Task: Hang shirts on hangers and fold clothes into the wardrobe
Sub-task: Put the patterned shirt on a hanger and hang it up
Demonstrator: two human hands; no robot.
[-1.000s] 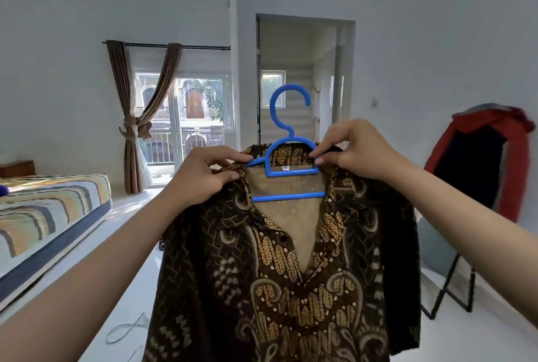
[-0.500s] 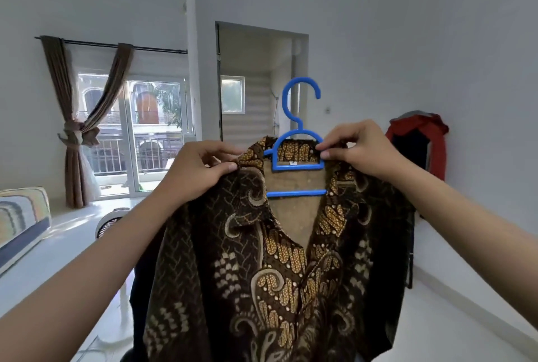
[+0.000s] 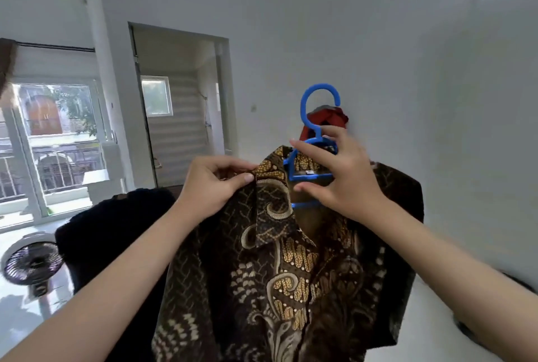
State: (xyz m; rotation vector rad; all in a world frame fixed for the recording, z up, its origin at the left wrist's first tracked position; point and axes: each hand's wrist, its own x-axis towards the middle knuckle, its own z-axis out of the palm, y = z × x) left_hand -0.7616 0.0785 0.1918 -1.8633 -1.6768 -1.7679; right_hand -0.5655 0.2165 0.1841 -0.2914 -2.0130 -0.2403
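Observation:
A brown and gold batik shirt (image 3: 279, 268) hangs on a blue plastic hanger (image 3: 313, 128), held up in front of me. My left hand (image 3: 215, 187) pinches the shirt's left collar and shoulder between thumb and fingers. My right hand (image 3: 337, 178) is at the hanger's neck, fingers spread and curling round the blue frame just below the hook. The hook stands free above both hands. The hanger's lower bar shows in the open collar, partly hidden by my right hand.
A dark garment (image 3: 116, 230) is draped over something at lower left, with a floor fan (image 3: 32, 265) beside it. A doorway (image 3: 177, 105) and a window (image 3: 55, 140) lie to the left. A red garment (image 3: 329, 118) hangs behind the hook, against the white wall.
The view has swung to the right, so the bed and curtain left the frame. My right hand let go of the right collar and moved to the hanger's neck. My left hand keeps its pinch.

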